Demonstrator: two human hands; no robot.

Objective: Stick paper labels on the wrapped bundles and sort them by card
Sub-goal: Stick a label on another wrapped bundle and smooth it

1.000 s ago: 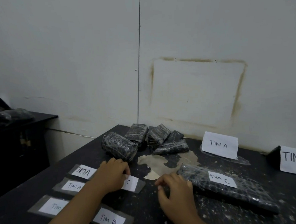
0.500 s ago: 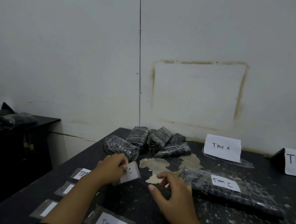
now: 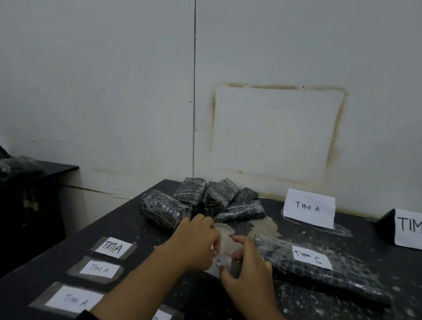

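Six bundles point(image 3: 165, 212), five loose labels point(image 3: 99, 268), two cards point(image 3: 309, 208)

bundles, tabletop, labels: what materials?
Bundles: dark contents under clear plastic film, probably cling wrap; glossy, wrinkled highlights.
Tabletop: black coated board, perhaps painted wood; coating flaked to a pale patch, speckled.
Labels: matte white paper, handwritten, each on a greyish translucent strip, likely tape.

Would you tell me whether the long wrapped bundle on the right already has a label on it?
Labelled: a white paper label reading Tim C sits flat on top of the long wrapped bundle.
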